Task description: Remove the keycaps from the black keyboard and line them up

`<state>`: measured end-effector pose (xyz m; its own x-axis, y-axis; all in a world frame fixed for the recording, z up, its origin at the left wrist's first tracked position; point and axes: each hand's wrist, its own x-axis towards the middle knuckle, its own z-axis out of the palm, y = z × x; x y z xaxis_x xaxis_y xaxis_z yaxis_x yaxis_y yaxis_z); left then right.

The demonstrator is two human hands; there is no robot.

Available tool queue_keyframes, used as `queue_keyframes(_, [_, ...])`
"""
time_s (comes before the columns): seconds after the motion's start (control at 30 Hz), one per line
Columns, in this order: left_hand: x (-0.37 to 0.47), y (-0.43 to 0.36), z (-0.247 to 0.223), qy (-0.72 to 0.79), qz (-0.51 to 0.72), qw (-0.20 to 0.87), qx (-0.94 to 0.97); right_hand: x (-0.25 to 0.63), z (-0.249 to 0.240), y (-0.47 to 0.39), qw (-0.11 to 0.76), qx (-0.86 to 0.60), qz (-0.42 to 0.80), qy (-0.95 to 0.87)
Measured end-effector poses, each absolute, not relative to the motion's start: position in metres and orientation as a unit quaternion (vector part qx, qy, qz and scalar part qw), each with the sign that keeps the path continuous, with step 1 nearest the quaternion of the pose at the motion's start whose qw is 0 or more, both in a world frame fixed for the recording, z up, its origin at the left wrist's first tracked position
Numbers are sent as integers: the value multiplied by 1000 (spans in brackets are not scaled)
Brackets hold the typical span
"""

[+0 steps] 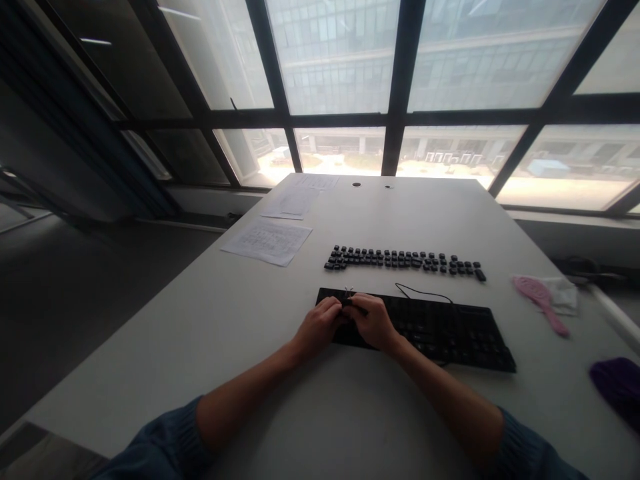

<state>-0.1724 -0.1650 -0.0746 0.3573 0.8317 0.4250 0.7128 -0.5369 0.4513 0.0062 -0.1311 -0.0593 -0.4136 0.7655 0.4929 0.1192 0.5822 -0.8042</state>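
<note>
A black keyboard [425,327] lies at a slant on the white desk, its left part under my hands. My left hand [324,319] and my right hand [371,320] meet above it with their fingers closed. Between the fingertips is a small black keycap puller [349,292], its thin wire prongs pointing up. Both hands seem to grip it; whether a keycap is in it, I cannot make out. Behind the keyboard, loose black keycaps [400,259] are laid out in rows. Part of the keyboard is hidden by my hands.
Printed sheets [270,241] lie on the desk's left side. A thin black cable [425,291] loops behind the keyboard. To the right are a pink hairbrush [537,293], a white tissue or cloth [565,297] and a purple item [620,387]. Windows stand beyond the desk [415,210].
</note>
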Motion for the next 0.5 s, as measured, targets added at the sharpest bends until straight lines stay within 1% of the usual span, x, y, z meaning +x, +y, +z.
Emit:
queue_keyframes(0.13, [-174,-165,-76,479,323,105,810,6,-58,-130,468,-295,353,-755])
queue_keyframes(0.3, [-173,-164,-71,492,343,74,797,3,-59,-129,494,-285,346,-745])
queue_keyframes(0.5, [-175,-164,-72,491,374,130,776,1,-62,-129,469,-345,313,-750])
